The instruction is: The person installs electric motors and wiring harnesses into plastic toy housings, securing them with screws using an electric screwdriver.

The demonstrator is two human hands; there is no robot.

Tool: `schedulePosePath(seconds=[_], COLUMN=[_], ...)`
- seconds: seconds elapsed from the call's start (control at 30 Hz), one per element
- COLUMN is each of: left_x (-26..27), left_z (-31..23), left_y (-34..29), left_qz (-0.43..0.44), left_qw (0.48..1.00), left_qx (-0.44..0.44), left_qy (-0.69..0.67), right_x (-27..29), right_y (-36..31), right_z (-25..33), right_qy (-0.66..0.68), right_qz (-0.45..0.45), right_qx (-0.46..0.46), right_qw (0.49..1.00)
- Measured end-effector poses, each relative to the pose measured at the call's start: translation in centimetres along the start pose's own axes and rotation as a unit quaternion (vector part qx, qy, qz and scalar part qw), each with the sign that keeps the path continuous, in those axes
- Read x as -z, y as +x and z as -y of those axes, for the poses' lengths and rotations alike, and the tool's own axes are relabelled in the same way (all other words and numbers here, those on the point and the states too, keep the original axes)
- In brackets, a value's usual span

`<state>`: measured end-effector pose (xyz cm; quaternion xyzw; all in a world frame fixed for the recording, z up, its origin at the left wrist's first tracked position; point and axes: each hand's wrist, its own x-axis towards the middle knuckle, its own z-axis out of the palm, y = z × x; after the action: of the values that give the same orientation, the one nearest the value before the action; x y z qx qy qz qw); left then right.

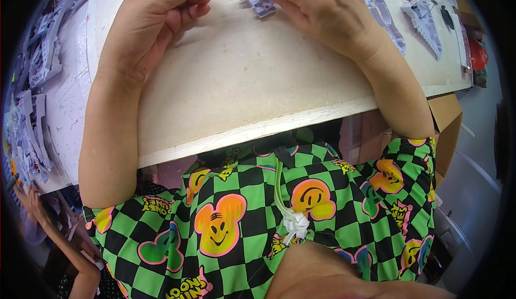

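Note:
At the top edge, my left hand (166, 9) is raised over the table with thumb and forefinger brought together. Its fingertips run up to the picture's edge, and I cannot make out what lies between them. Across from it, my right hand (325, 9) has its fingers closed at a small light-grey plastic part (260, 4), which has a ring-shaped lug on one side and a boxy, hollow form. The fingers cover the part's right side.
Grey plastic pieces lie in a long row (45, 57) on the left, with more (29, 132) nearer. Right of my right hand are a long grey piece (381, 14) and a ribbed wing-like piece (424, 27) with thin wires. A cardboard box (446, 116) stands below the table's right edge. Another person's hand (32, 205) shows lower left.

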<state>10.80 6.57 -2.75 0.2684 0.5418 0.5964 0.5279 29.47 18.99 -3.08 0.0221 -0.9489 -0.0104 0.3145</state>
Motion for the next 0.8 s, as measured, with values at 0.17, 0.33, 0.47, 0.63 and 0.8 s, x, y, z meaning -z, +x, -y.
schedulePosePath(seconds=[0.17,0.33,0.47,0.63,0.8], left_x=[0.0,1.6,2.3,1.8,-0.8], left_z=[-0.2,0.4,0.5,0.3,-0.1], left_y=[-0.1,0.3,0.5,0.2,-1.0], left_qz=[0.024,0.034,0.068,0.066,0.128], left_qw=[1.0,0.999,0.993,0.995,0.991], left_qx=[0.005,-0.013,-0.053,-0.038,-0.009], left_qy=[0.004,0.013,0.078,0.068,0.039], right_x=[-0.4,0.6,2.0,2.4,2.8], right_y=[0.1,0.3,0.0,0.2,0.9], right_z=[-0.7,-0.1,0.4,0.3,0.1], right_qy=[0.009,0.015,0.028,0.049,0.088], right_qz=[0.01,0.018,0.007,-0.029,-0.086], right_qx=[0.042,0.037,0.007,0.015,-0.021], right_qw=[0.999,0.999,1.0,0.998,0.992])
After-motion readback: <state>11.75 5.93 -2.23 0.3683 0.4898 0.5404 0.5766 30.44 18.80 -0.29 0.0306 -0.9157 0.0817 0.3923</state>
